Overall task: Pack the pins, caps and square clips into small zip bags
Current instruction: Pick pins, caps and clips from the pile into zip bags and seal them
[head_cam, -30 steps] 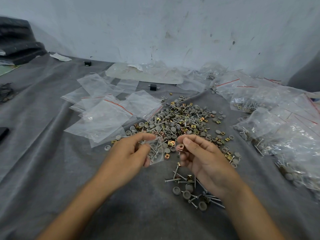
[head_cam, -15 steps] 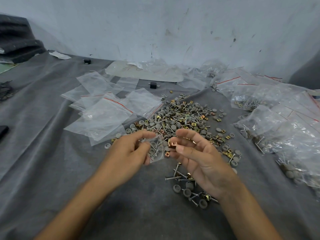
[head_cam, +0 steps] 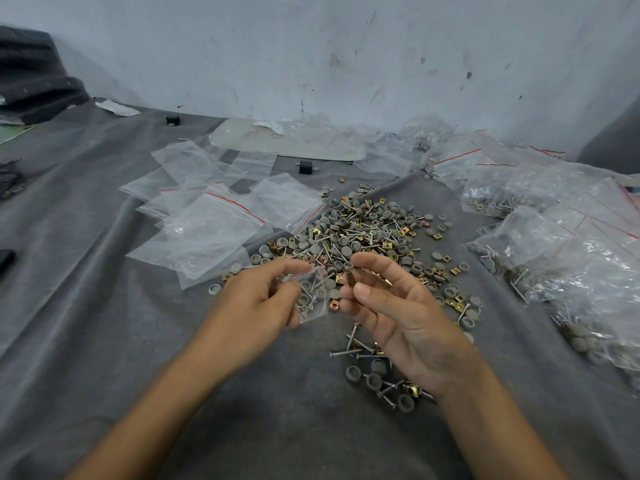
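My left hand [head_cam: 258, 299] pinches a small clear zip bag [head_cam: 313, 299] with pins and grey caps inside, just above the grey cloth. Right beside it, my right hand [head_cam: 391, 303] pinches a brass square clip [head_cam: 349, 278] between thumb and fingers at the bag's mouth. Behind the hands lies a large pile of grey caps, pins and brass clips [head_cam: 356, 237]. A smaller scatter of pins and caps [head_cam: 374, 372] lies under my right wrist.
Empty zip bags with red strips [head_cam: 211, 223] lie spread at the left of the pile. Filled bags [head_cam: 561, 251] are heaped along the right. A grey wall stands close behind. Two small black blocks [head_cam: 304, 167] sit further back on the grey cloth [head_cam: 86, 306].
My right hand has turned palm up and brought the square clip closer to the bag's mouth. My left hand has kept hold of the bag with little movement.
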